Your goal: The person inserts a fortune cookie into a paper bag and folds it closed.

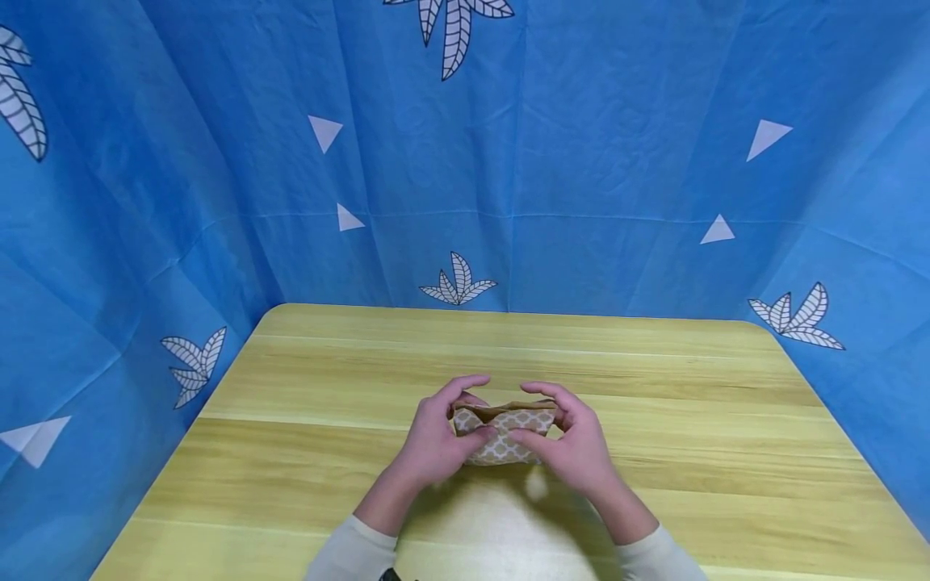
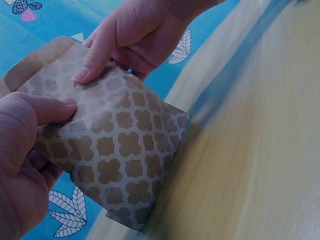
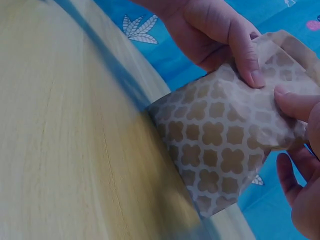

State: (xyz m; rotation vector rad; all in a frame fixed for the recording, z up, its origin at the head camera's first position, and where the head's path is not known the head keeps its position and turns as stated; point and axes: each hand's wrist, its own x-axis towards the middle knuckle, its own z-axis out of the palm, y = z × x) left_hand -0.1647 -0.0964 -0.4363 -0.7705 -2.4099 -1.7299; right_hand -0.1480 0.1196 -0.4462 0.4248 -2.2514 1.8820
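Observation:
A brown paper bag (image 1: pixel 512 448) with a white lattice pattern is held upright at the middle of the table, its mouth facing up. My left hand (image 1: pixel 434 440) grips the bag's left side, thumb on the near face and fingers behind. On the right side my right hand (image 1: pixel 577 440) holds it the same way, with the two thumbtips close together near the top edge. Both wrist views show the patterned paper (image 2: pixel 125 155) pinched below its rim, and its lower edge close to the wood. Whatever lies inside the bag is hidden.
A pale wooden table (image 1: pixel 291 452) with rounded far corners spreads around the hands. Behind and to the sides hangs a blue cloth (image 1: pixel 581 161) printed with white leaves and triangles. Light-coloured sleeves (image 1: pixel 356 553) cover the forearms.

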